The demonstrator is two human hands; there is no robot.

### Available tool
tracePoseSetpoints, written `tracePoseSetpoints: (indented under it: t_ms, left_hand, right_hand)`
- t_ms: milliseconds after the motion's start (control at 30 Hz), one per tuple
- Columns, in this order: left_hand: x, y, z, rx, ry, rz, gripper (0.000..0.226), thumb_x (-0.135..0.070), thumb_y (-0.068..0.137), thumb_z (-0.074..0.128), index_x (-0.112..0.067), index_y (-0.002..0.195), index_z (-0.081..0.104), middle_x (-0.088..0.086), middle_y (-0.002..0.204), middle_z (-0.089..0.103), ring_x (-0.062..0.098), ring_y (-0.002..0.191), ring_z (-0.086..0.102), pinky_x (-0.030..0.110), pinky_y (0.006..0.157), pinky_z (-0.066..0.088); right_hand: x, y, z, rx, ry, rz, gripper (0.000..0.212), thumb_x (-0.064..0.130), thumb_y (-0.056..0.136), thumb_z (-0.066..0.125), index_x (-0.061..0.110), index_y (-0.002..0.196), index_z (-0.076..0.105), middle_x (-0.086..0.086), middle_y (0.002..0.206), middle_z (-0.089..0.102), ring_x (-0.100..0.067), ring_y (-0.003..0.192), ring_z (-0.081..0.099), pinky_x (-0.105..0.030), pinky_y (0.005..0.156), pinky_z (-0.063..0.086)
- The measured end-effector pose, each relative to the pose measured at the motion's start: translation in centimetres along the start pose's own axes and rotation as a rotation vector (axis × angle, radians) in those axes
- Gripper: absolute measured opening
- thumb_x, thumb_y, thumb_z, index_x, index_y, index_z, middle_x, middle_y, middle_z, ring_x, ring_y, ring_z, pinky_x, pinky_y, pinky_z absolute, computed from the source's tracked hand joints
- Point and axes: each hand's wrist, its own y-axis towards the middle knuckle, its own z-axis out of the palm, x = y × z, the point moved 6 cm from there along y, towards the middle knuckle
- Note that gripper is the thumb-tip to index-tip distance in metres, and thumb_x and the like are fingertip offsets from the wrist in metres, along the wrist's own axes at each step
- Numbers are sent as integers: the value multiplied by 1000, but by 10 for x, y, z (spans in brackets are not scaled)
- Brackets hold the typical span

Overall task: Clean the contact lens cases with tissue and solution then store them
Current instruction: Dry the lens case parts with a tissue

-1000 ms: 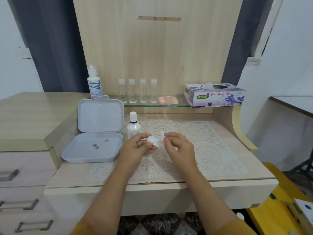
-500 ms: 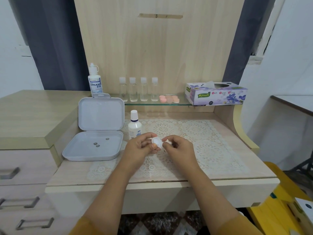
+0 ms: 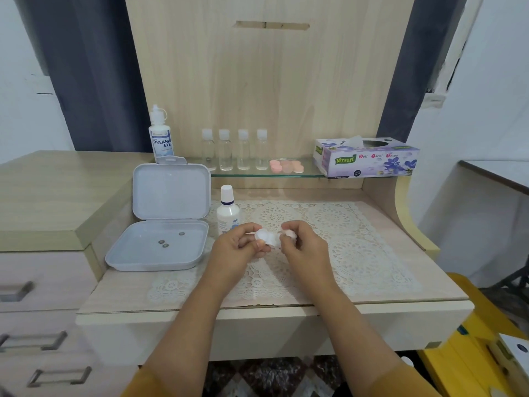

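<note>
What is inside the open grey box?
Three small dark round bits lie in the bottom tray of the open grey box. What they are is too small to tell. The raised lid looks bare.

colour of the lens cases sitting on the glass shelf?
Pink and peach-orange lens cases, beside the clear bottles; head view, the only one, shows them.

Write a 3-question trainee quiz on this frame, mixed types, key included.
1. True or false: the grey storage box lies open.
2. How many clear small bottles stand on the glass shelf? A) two B) four C) six
3. What does the left hand hold?

Key: 1 true. 2 B. 3 the white lens case; the right hand pinches a scrap of tissue beside it.
</note>
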Motion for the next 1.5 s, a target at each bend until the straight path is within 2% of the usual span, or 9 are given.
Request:
tracePoseSetpoints:
  t_ms: [167, 300, 400, 467, 600, 767, 1033, 1300, 1500]
  left_hand:
    - [-1, 0, -2, -26, -14, -2, 24, 2, 90, 59, -4, 113, 60, 13, 86, 73, 15, 77, 72, 18, 68, 55]
    - [-1, 0, -1, 17, 4, -1, 21, 2, 90, 59, 1, 111, 58, 14, 86, 73, 18, 78, 72, 20, 69, 55]
    - [-3, -2, -1, 27, -11, 1, 19, 4, 89, 59, 1, 108, 58, 15, 86, 73, 19, 78, 72, 20, 70, 55]
    - [-4, -2, 0, 43, -12, 10, 19, 5, 88, 60, 1, 107, 58, 18, 89, 72, 21, 80, 72, 21, 71, 55]
    - [-3, -2, 1, 49, -13, 10, 19, 4, 88, 61, -1, 105, 59, 15, 88, 73, 24, 82, 72, 24, 73, 56]
    - [-3, -4, 3, 86, 48, 10, 20, 5, 86, 62, -3, 104, 60, 13, 88, 74, 24, 84, 71, 29, 79, 57]
    - [-2, -6, 9, 145, 127, -10, 19, 4, 84, 66, -7, 99, 62, 10, 86, 75, 23, 87, 72, 34, 84, 56]
    - [-4, -4, 6, 80, 88, 5, 16, 3, 85, 65, -3, 99, 60, 10, 88, 75, 22, 87, 72, 34, 83, 57]
    - [-4, -2, 3, 42, 70, 22, 17, 3, 87, 62, 1, 103, 57, 15, 88, 73, 23, 86, 72, 32, 81, 58]
  right_hand:
    - [-2, 3, -12, -165, 135, 6, 11, 23, 94, 59, 34, 93, 63, 9, 86, 69, -8, 81, 64, -38, 78, 56]
    - [10, -2, 15, 223, -110, -219, 27, 22, 98, 53, 32, 121, 64, 20, 133, 52, 7, 123, 46, -17, 104, 36]
    - [6, -4, 25, 336, -187, -219, 36, 22, 101, 47, 29, 136, 53, 19, 148, 34, 7, 134, 29, -7, 106, 24]
    - [4, -2, 20, 282, -95, -174, 35, 20, 100, 50, 30, 133, 57, 19, 146, 38, 8, 132, 33, -5, 102, 29]
    - [-1, 1, 10, 152, 111, -17, 34, 12, 92, 57, 35, 116, 60, 19, 120, 57, -5, 109, 59, -30, 92, 53]
    - [2, -2, 8, 169, 127, 48, 22, 13, 86, 62, 30, 100, 65, 9, 96, 67, -7, 81, 65, -18, 67, 54]
    - [-5, 1, 5, 121, 168, 118, 15, 11, 85, 60, 23, 85, 69, 8, 87, 71, -4, 81, 66, -19, 68, 51]
    - [-7, 8, -6, -37, 295, 61, 19, 17, 97, 51, 27, 96, 67, 5, 97, 66, -13, 86, 61, -37, 81, 53]
    - [-12, 10, -9, -120, 247, 4, 37, 5, 90, 56, 38, 101, 68, 17, 109, 58, -12, 100, 60, -33, 84, 52]
